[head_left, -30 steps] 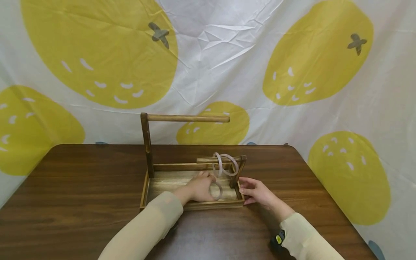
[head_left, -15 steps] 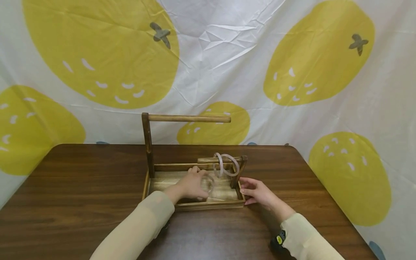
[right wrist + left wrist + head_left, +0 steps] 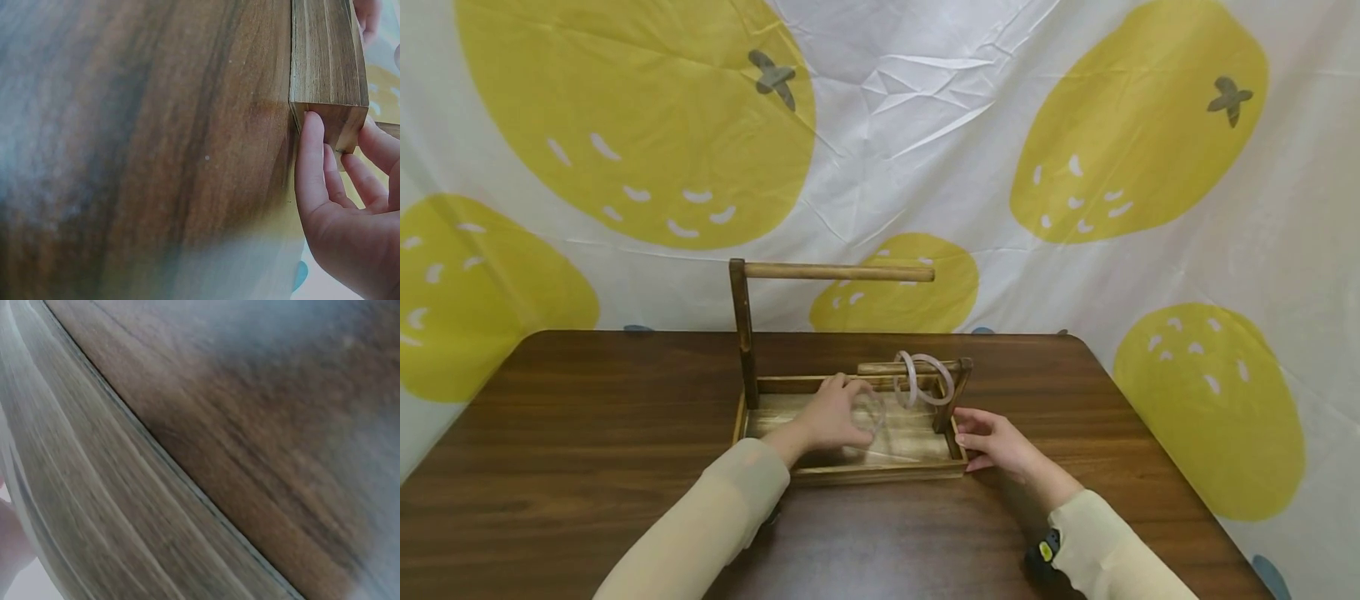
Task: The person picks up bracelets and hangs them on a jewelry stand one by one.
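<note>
In the head view a wooden stand has a shallow tray base point(image 3: 887, 473), a tall post with a long bar point(image 3: 838, 272) and a short post with a lower bar point(image 3: 876, 368). Two pale bangles point(image 3: 912, 387) hang on the lower bar near its post. Above the tray floor, my left hand point(image 3: 835, 417) holds a clear bangle point(image 3: 883, 414) between thumb and fingers. My right hand point(image 3: 996, 446) rests its fingertips against the tray's right end. The right wrist view shows those fingers point(image 3: 310, 150) touching the end wall point(image 3: 328, 119).
The stand sits on a dark wooden table point(image 3: 587, 433). A white cloth point(image 3: 910, 167) with yellow fruit prints hangs behind it. The tray's front wall point(image 3: 112, 487) fills much of the left wrist view, where the left hand is mostly out of sight.
My left hand has moved left inside the tray, carrying the clear bangle away from the two hanging bangles. My right hand has stayed at the tray's right end.
</note>
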{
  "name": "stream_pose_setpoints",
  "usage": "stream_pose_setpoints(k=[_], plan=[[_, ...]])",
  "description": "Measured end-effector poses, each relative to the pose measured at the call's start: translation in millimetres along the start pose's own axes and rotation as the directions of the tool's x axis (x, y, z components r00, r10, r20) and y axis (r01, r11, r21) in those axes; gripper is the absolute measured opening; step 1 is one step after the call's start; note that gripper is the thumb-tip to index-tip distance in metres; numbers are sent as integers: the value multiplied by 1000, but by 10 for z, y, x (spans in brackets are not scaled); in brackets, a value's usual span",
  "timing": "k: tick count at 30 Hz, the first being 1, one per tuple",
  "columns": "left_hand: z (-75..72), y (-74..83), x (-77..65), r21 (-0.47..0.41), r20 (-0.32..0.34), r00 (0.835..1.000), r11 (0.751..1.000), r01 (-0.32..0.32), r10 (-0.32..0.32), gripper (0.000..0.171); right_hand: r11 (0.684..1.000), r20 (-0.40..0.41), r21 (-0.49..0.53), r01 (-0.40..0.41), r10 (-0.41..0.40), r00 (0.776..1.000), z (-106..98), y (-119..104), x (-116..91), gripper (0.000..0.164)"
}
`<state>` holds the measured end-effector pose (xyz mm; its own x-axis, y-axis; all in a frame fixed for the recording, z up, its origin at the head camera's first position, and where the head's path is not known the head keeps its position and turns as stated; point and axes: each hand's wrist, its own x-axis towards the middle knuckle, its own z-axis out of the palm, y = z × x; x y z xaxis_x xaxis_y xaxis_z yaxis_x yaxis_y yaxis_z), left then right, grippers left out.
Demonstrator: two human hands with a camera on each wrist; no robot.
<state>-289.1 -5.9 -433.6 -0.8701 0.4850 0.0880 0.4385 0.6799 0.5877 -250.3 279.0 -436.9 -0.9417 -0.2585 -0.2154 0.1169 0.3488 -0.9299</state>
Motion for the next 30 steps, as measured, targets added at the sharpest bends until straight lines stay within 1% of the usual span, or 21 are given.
stream_pose_setpoints(k=[3,12,18,26,30], plan=[[-10,-19,1,3,-17,1000,1000,9,-9,64,1000,1,0,2,-2,1000,0,2,1,56],[-70,-22,-35,-58,-15,999,997,50,-51,68,1000,5,-4,-7,7,1000,4,-4,-5,56],[-128,-13,-55,-104,-36,997,992,71,-75,73,1000,4,2,-9,9,1000,1,1,-2,56],[-160,-56,-66,-178,-73,994,982,63,-78,67,1000,5,8,-11,11,1000,-10,17,9,57],[-177,-75,-76,-193,-89,994,980,50,-69,66,1000,5,11,-15,15,1000,-13,21,14,58]])
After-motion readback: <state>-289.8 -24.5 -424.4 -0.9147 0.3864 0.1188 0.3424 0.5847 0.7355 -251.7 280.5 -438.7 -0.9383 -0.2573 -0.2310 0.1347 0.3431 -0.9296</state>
